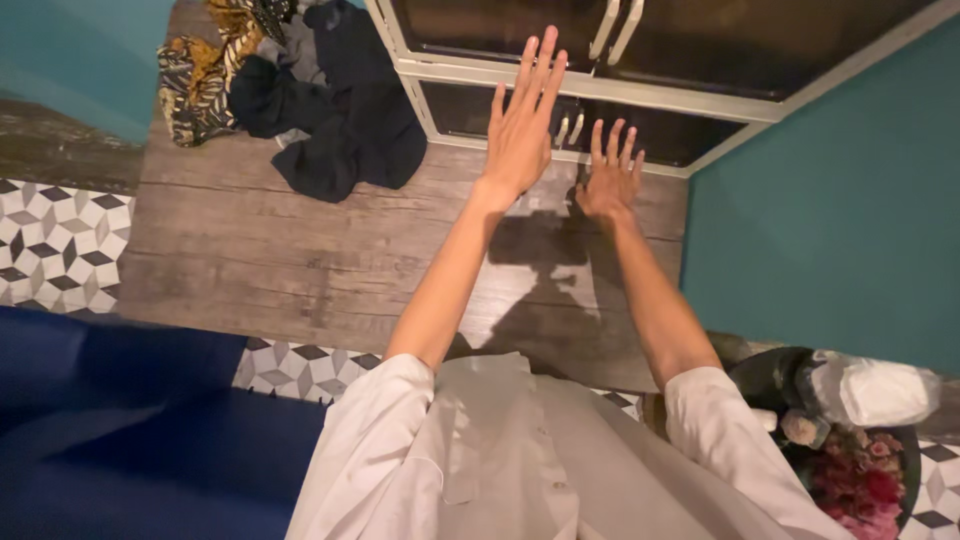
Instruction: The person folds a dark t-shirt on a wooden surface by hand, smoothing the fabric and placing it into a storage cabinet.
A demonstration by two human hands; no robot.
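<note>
Both hands, left hand [522,130] and right hand [610,178], being stretched empty, fingers spread, toward rigid cabinet handles [568,128]; handles likely best gripped.

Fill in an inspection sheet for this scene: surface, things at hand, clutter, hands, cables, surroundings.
Surface: wood-look floor, patterned tiles at its edge.
Things at hand: dark cabinet with pale handles, nearest both hands.
Clutter: heap of dark and patterned clothes on the floor.
Hands: left hand and right hand open, fingers spread, holding nothing.
Cables: nothing seen.
Surroundings: teal wall, blue furniture, bowl of flowers.
</note>
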